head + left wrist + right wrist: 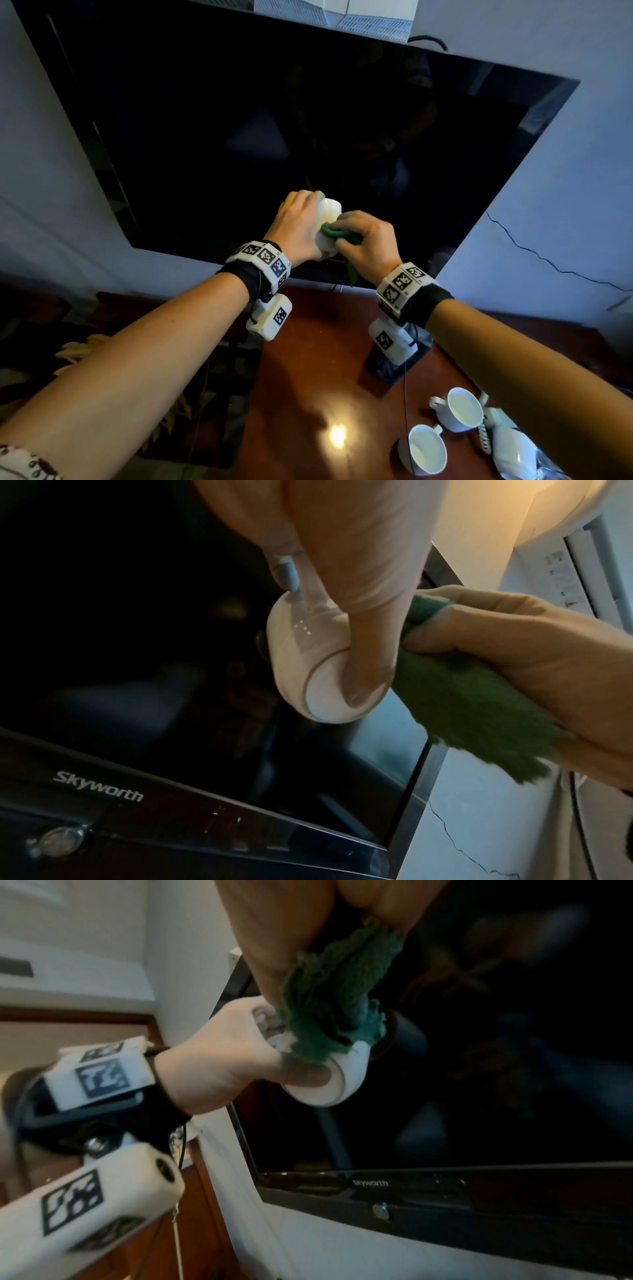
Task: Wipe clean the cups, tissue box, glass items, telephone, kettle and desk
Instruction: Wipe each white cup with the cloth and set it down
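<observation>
Both forearms are bare. Each wrist wears a black strap (246, 277) topped by a white band (262, 257) of black-and-white square markers, with a white camera block (270, 317) hanging beneath. A patterned white sleeve (20, 462) shows at lower left.

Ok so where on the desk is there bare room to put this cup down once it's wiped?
The desk has a bare patch at its left and middle, around the light glare and left of the dark box. The near right corner is crowded: two cups and the telephone sit close together. Left hand holds the cup.
</observation>
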Demonstrator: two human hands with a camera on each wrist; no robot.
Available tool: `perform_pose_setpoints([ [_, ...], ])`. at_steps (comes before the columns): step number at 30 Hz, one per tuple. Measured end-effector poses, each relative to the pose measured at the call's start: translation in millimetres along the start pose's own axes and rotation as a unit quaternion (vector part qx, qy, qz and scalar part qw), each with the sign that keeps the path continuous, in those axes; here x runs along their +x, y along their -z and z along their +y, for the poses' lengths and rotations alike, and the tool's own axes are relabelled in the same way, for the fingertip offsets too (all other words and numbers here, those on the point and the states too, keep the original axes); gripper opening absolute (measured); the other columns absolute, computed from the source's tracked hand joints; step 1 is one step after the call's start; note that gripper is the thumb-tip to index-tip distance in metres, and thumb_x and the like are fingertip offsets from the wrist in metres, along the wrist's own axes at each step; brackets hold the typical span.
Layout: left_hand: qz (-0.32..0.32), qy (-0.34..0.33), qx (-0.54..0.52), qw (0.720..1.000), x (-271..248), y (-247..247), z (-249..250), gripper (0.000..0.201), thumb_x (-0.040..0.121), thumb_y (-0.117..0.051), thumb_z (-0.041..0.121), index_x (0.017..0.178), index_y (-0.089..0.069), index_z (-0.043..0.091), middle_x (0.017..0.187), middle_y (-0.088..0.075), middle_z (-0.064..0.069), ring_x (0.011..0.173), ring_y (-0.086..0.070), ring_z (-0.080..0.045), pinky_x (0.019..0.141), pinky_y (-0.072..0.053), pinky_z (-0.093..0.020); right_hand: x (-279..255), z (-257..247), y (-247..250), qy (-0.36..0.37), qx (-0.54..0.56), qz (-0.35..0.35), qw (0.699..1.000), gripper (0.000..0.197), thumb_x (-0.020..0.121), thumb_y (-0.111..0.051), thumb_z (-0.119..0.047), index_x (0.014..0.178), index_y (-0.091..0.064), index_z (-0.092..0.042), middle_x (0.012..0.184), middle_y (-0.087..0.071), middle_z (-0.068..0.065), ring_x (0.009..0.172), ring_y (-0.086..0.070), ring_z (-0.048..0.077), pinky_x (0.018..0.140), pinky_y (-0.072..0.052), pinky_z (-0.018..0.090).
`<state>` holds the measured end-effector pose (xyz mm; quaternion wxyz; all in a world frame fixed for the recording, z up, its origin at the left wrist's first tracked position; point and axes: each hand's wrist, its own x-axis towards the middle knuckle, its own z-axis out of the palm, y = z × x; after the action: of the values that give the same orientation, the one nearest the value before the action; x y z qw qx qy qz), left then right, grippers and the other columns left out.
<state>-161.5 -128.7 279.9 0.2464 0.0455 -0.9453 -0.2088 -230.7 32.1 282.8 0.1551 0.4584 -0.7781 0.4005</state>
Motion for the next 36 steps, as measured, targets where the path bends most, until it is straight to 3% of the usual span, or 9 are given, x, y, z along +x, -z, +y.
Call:
perform_pose_setpoints([
  [2, -0.003, -0.001, -0.002, 1.000, 1.4, -0.5, -3.8, 0.091, 0.055, -0.091, 0.040, 0.129, -0.049, 0.009, 0.126, -0.050, -0.007, 0.117, -0.043, -0.026, 0.095, -0.040, -0.035, -0.2, 1.9, -0.4, 0.009, -0.006, -0.005, 1.000, 0.026, 0.073, -0.073, -0.006, 0.097, -0.078, -0.012, 0.103, -0.070, -0.002, 0.094, -0.062, 0.004, 0.088, -0.046, 0.010],
  [6, -0.002, -0.024, -0.009, 1.000, 2.7, -5.0, -4.4, 0.091, 0.056, -0.091, 0.044, 0.129, -0.049, 0.011, 0.125, -0.050, -0.005, 0.115, -0.043, -0.023, 0.093, -0.041, -0.033, 19.4, 7.1, 2.7, -0.071, 0.008, 0.060, 0.996, 0.030, 0.076, -0.069, 0.002, 0.103, -0.076, -0.009, 0.102, -0.067, -0.002, 0.096, -0.061, 0.009, 0.087, -0.040, 0.003],
  [8, -0.002, -0.029, -0.016, 0.999, 5.9, -4.6, -4.6, 0.092, 0.056, -0.090, 0.045, 0.130, -0.049, 0.009, 0.125, -0.050, -0.006, 0.115, -0.043, -0.024, 0.093, -0.040, -0.033, 22.1, 6.1, 1.4, -0.072, -0.006, 0.069, 0.995, 0.030, 0.077, -0.069, 0.001, 0.104, -0.076, -0.008, 0.105, -0.068, 0.001, 0.097, -0.060, 0.009, 0.088, -0.038, 0.002],
  [14, -0.004, -0.007, -0.018, 1.000, 11.6, -3.7, -13.0, 0.092, 0.056, -0.090, 0.038, 0.132, -0.048, 0.008, 0.127, -0.051, -0.008, 0.117, -0.044, -0.027, 0.095, -0.043, -0.038, 3.7, 5.7, -5.8, -0.011, -0.008, -0.012, 1.000, 0.017, 0.073, -0.080, -0.013, 0.090, -0.079, -0.015, 0.101, -0.070, -0.003, 0.095, -0.064, 0.007, 0.087, -0.048, 0.016],
  [19, 0.013, 0.021, -0.011, 1.000, 10.2, -9.9, -13.1, 0.097, 0.055, -0.086, 0.054, 0.134, -0.047, 0.014, 0.131, -0.051, -0.003, 0.119, -0.046, -0.028, 0.096, -0.044, -0.045, 6.3, 15.9, 2.4, -0.126, 0.067, 0.005, 0.990, 0.023, 0.071, -0.074, 0.000, 0.084, -0.076, -0.018, 0.092, -0.069, -0.009, 0.086, -0.063, -0.003, 0.079, -0.048, 0.013],
  [23, 0.014, 0.022, -0.069, 0.997, 12.8, -12.3, -18.8, 0.106, 0.053, -0.092, 0.048, 0.143, -0.044, 0.017, 0.139, -0.044, 0.001, 0.126, -0.043, -0.025, 0.102, -0.042, -0.043, 10.3, 29.9, -0.1, -0.277, 0.138, 0.078, 0.948, 0.029, 0.082, -0.066, -0.001, 0.094, -0.070, -0.027, 0.088, -0.070, -0.006, 0.082, -0.067, 0.011, 0.074, -0.056, 0.026],
  [29, 0.018, 0.010, -0.159, 0.987, 13.6, -18.0, -14.7, 0.112, 0.055, -0.095, 0.035, 0.150, -0.039, 0.018, 0.145, -0.031, 0.001, 0.128, -0.042, -0.020, 0.105, -0.045, -0.043, 16.7, 27.7, -17.9, -0.403, 0.309, 0.112, 0.854, 0.032, 0.089, -0.054, 0.002, 0.104, -0.069, -0.022, 0.099, -0.069, 0.014, 0.081, -0.066, 0.031, 0.077, -0.057, 0.049],
  [33, 0.030, 0.015, -0.199, 0.979, 17.3, -10.9, -12.8, 0.131, 0.052, -0.098, 0.034, 0.157, -0.020, 0.020, 0.148, -0.030, 0.001, 0.107, -0.051, -0.011, 0.089, -0.052, -0.027, 19.7, 21.3, -23.2, -0.430, 0.388, 0.128, 0.805, 0.035, 0.089, -0.053, 0.006, 0.117, -0.066, -0.011, 0.095, -0.068, 0.017, 0.077, -0.064, 0.029, 0.069, -0.057, 0.042],
  [36, 0.019, 0.040, -0.213, 0.976, 18.9, -6.4, -15.8, 0.131, 0.053, -0.097, 0.035, 0.156, -0.018, 0.020, 0.129, -0.044, 0.004, 0.086, -0.056, -0.006, 0.083, -0.049, -0.023, 20.9, 20.1, -26.2, -0.431, 0.423, 0.136, 0.785, 0.035, 0.089, -0.055, 0.006, 0.119, -0.065, -0.009, 0.096, -0.067, 0.017, 0.077, -0.065, 0.029, 0.069, -0.057, 0.039],
])
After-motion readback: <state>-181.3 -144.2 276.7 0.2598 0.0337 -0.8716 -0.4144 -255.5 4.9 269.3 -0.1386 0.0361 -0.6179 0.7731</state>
